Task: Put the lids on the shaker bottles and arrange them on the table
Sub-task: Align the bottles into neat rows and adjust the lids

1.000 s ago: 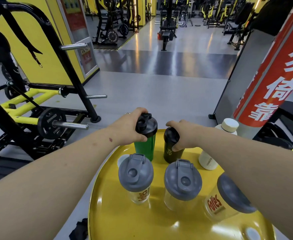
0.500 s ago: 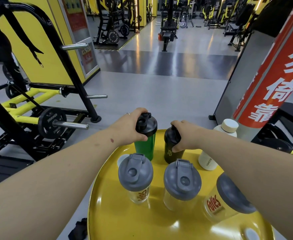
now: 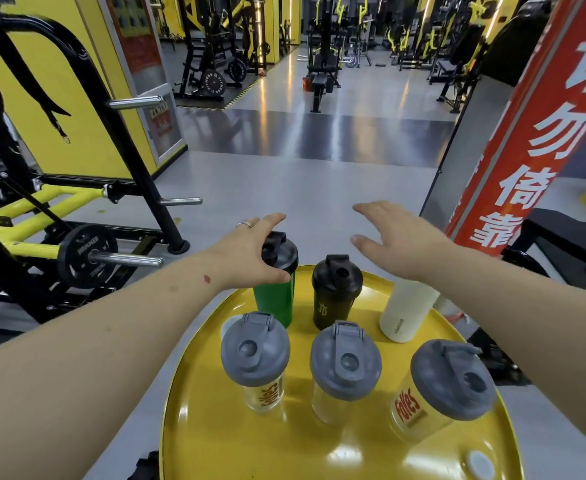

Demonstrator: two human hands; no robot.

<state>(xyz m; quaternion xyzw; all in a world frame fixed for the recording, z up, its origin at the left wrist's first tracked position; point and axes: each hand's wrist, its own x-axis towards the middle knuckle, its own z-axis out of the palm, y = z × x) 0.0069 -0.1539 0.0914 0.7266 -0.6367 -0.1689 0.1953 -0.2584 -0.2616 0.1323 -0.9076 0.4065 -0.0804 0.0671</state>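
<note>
both hands without grip, fingers spread, six lidded shaker bottles, one yellow table

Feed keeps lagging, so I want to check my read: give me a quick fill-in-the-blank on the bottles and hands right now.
1. The left hand is by the lid of the ____ bottle.
2. The right hand is open and holds ____.
3. The three clear bottles in the front row have ____ lids.
4. The bottles stand on a round ____ table.

Missing words: green; nothing; grey; yellow
</note>
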